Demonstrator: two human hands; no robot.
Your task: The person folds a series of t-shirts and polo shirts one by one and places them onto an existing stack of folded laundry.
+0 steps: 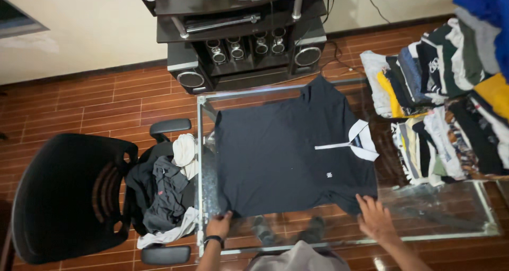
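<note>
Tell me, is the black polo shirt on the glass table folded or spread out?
Spread out: the black polo shirt lies flat, collar and sleeves showing.

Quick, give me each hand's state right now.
Left hand: pinching the bottom hem of the black polo shirt at the table edge.
Right hand: open, fingers spread flat on the shirt's near sleeve.

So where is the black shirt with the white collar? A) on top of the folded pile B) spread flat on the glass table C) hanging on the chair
B: the black shirt lies spread on the glass table, with the left hand and right hand at its near edge.
</note>
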